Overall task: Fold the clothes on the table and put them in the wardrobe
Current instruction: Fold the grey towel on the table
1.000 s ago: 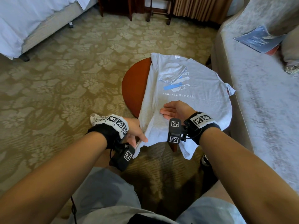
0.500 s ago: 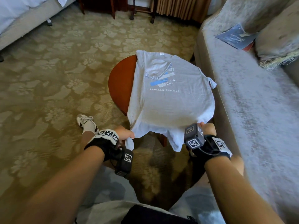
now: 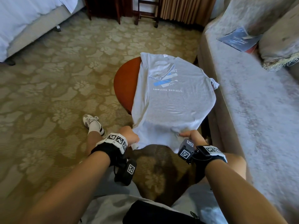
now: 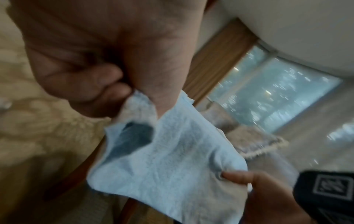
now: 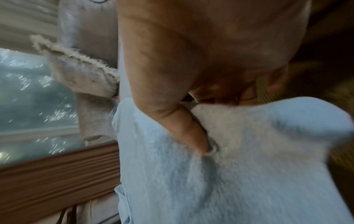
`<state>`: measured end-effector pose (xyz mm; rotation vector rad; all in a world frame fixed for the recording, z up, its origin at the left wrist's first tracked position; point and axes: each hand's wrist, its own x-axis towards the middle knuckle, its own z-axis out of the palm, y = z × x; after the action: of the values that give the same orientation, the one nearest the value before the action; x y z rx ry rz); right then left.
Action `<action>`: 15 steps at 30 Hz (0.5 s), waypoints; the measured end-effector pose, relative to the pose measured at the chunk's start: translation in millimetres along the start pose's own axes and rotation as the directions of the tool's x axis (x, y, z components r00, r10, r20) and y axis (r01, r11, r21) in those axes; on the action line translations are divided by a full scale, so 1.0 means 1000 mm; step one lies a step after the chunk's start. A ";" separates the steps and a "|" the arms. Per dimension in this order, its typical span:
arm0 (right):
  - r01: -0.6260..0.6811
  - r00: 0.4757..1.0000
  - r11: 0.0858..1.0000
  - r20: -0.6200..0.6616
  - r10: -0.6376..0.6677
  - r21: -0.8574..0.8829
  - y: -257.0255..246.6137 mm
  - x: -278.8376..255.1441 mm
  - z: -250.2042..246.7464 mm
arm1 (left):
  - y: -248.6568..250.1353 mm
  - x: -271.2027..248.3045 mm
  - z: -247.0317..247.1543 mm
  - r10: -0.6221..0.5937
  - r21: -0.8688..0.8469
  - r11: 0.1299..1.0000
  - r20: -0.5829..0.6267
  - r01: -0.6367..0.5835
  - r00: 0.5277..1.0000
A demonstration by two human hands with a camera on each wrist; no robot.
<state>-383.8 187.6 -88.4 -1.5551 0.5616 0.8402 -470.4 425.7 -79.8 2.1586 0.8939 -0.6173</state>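
Note:
A light grey T-shirt with a blue print and white lettering lies spread over a small round reddish-brown table, its bottom hem hanging off the near edge. My left hand grips the hem's left corner, fingers curled round the cloth. At the hem's right side my right hand pinches the fabric between thumb and fingers. The hem is pulled taut between both hands. The wardrobe is out of view.
A grey sofa runs close along the table's right side, with a blue booklet and a fringed cushion on it. A bed stands far left, dark wooden furniture legs at the back. My left shoe rests on patterned carpet.
My right hand left the middle of the shirt and came down to the hem, taking hold of it. My left hand kept its grip on the left corner, and the hem is now stretched.

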 end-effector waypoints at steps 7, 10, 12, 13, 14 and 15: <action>0.029 0.990 0.977 -0.129 -0.057 -0.210 -0.004 -0.019 -0.021 | 0.028 -0.031 -0.023 0.213 0.391 0.904 -0.065 -0.171 0.975; 0.087 0.987 0.984 -0.121 -0.106 -0.153 -0.012 -0.029 -0.022 | 0.049 -0.047 -0.037 0.242 0.400 0.890 -0.007 -0.220 0.970; 0.119 0.984 0.984 -0.117 -0.134 -0.133 -0.018 -0.033 -0.020 | 0.061 -0.056 -0.040 0.278 0.430 0.871 -0.032 -0.238 0.960; 0.129 0.983 0.981 -0.112 -0.146 -0.145 -0.021 -0.036 -0.020 | 0.067 -0.060 -0.041 0.290 0.445 0.864 -0.057 -0.235 0.955; 0.124 0.982 0.981 -0.122 -0.144 -0.151 -0.022 -0.040 -0.019 | 0.070 -0.063 -0.040 0.301 0.466 0.855 -0.090 -0.227 0.949; 0.128 0.981 0.980 -0.124 -0.147 -0.153 -0.022 -0.041 -0.019 | 0.071 -0.065 -0.039 0.315 0.491 0.842 -0.116 -0.221 0.942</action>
<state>-388.7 168.0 -42.3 -1.7726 0.4920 0.6859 -453.0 392.5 17.6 2.7667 0.5478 -0.5268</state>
